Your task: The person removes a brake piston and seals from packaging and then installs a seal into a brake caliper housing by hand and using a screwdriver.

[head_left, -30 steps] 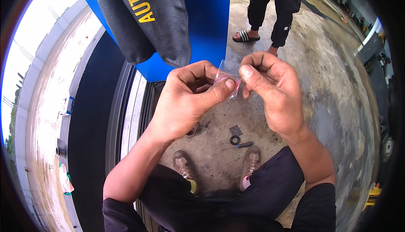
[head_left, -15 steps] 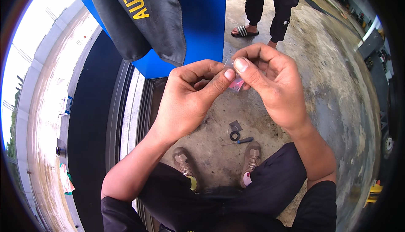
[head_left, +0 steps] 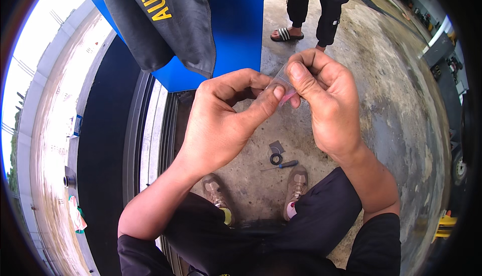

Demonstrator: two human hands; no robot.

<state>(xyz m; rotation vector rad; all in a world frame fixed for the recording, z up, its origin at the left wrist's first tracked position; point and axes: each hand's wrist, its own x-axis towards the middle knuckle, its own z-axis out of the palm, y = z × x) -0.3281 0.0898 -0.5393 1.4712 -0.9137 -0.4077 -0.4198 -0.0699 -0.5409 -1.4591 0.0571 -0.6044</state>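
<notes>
Between my two hands is a small clear plastic bag (head_left: 282,79) with something pink inside its lower part. My left hand (head_left: 226,115) pinches the bag between thumb and forefinger, near the pink part. With thumb and curled fingers, my right hand (head_left: 329,100) grips the bag's upper right edge. What the pink content is, I cannot make out. On the floor below, between my shoes, lie a black ring (head_left: 275,159), a screwdriver (head_left: 281,166) with a blue-black handle and a small dark square piece (head_left: 276,147).
A blue panel (head_left: 236,25) with a dark grey cover (head_left: 175,35) draped over it stands ahead to the left. Beyond my hands, a person in dark trousers (head_left: 326,10) and striped sandals stands on the concrete floor (head_left: 391,125). A long black surface (head_left: 103,165) runs along my left.
My hands have moved slightly apart, and more of the clear bag shows between them. The whole view has shifted a little.
</notes>
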